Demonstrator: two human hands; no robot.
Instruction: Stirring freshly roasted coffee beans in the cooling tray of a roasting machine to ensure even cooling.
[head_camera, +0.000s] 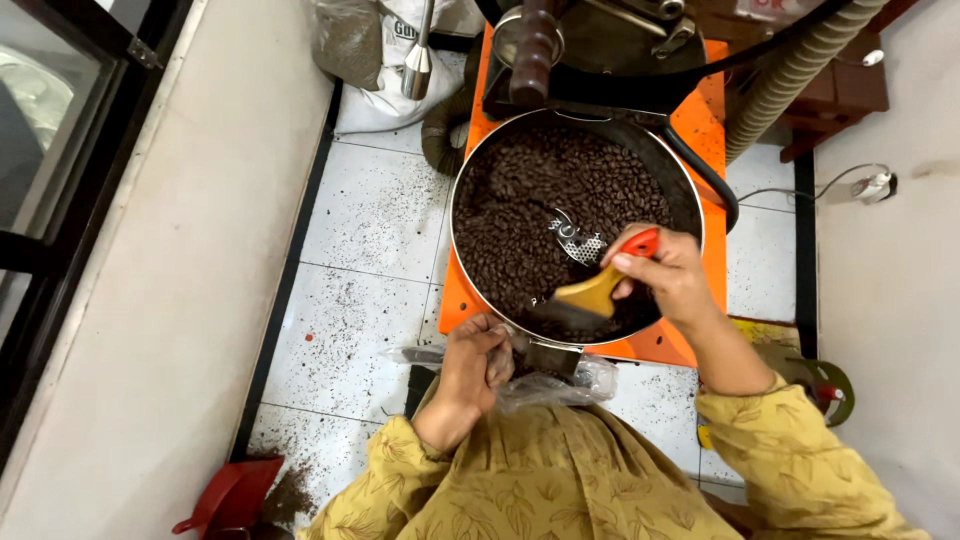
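Left hand (478, 362) gripping plastic bag (560, 385) under tray (690, 200); right hand (665, 272) clutching brush (590, 295) over coffee beans (530, 200).

White tiled floor (370, 230), speckled with dark crumbs, bears a red dustpan (228, 497).

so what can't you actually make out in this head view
- Brush bristles: dark against the roasted beans in the round tray, so their edge is unclear.
- What the left hand grips: its fingers cover it, beside a clear plastic bag at the tray's front.
- Machine above the tray: cut off by the top edge.
- Red dustpan: cut off by the bottom edge.
- Right hand: covers the brush's red handle end.
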